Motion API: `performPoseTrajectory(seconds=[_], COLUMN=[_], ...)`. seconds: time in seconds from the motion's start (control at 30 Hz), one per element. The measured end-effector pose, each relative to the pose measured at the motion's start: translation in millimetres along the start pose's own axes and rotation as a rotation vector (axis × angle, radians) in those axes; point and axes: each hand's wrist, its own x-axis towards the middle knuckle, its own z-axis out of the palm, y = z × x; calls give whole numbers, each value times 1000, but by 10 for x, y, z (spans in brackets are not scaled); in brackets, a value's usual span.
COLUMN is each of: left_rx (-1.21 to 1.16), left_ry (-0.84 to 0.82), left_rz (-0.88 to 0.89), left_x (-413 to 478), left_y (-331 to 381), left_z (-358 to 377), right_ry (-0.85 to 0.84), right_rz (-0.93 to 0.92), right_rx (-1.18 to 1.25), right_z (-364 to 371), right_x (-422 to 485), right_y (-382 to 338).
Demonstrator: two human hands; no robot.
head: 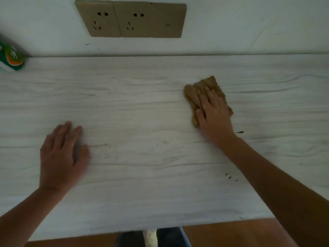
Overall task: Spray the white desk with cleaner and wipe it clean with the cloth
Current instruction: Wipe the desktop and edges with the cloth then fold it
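A crumpled tan-brown terry cloth (204,93) lies right of centre on the pale white wood-grain surface (142,113), pressed flat under the right hand (213,114), while the left hand (60,154) rests open, fingers straight, beside it.

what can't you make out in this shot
Head view:
- Green pack: cut off by the left edge, label blurred.
- Cloth: partly hidden under the right hand.
- Dark specks on the desk: too small to tell dirt from marks.
- Desk surface under the left hand: hidden by the palm.
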Motion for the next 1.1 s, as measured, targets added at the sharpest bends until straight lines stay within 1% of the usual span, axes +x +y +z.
performPoseTrajectory(seconds=[0.07, 0.17, 0.23, 0.27, 0.3, 0.33, 0.43, 0.53, 0.6, 0.63, 0.7, 0.8, 0.87, 0.93, 1.0, 1.1], left_rx=[-2, -1, -9, -12, -14, -15, -8, -2, -4, -8, -19, -33, -41, -49, -60, -76], left_ry=[18, 19, 11, 6, -2, -13, -44, -44, -30, -15, 16, -4, -23, -34, -54, -73], left_rz=[20, 17, 3, -1, -3, -6, -17, -16, -19, -16, -6, -26, -38, -41, -49, -58], left_x=[6, 11, 10, 7, 3, 3, 2, -1, 2, 2, -7, -26, -26, -21, -23, -35], left_y=[-14, -12, -3, -2, 3, 4, -6, -8, 9, 15, 19, 1, -5, 2, 11, 0], left_z=[14, 19, 17, 15, 12, 11, 8, 9, 0, -1, -7, -14, -23, -46, -70, -81], right_ry=[-48, -165, -226, -233, -221, -197, -99, -31, 26, 40, 29, -119, -210, -211, -194, -118], right_rz=[-98, -375, -544, -574, -558, -504, -235, 83, 177, 169, 80, -132, -241, -286, -250, -26], right_rx=[15, -6, -61, -89, -110, -118, -72, -12, -3, 4, 26, 29, 4, 23, 47, 60], right_z=[25, -33, -118, -141, -145, -152, -204, -130, -9, 41, 124, 169, 177, 149, 145, 235], right_x=[-347, -755, -726, -630, -502, -360, 2, 97, -14, -119, -422, -972, -1193, -1184, -1096, -951], right_y=[-135, -155, 27, 138, 248, 347, 521, 331, 44, -117, -448, -920, -1054, -1020, -972, -1129])
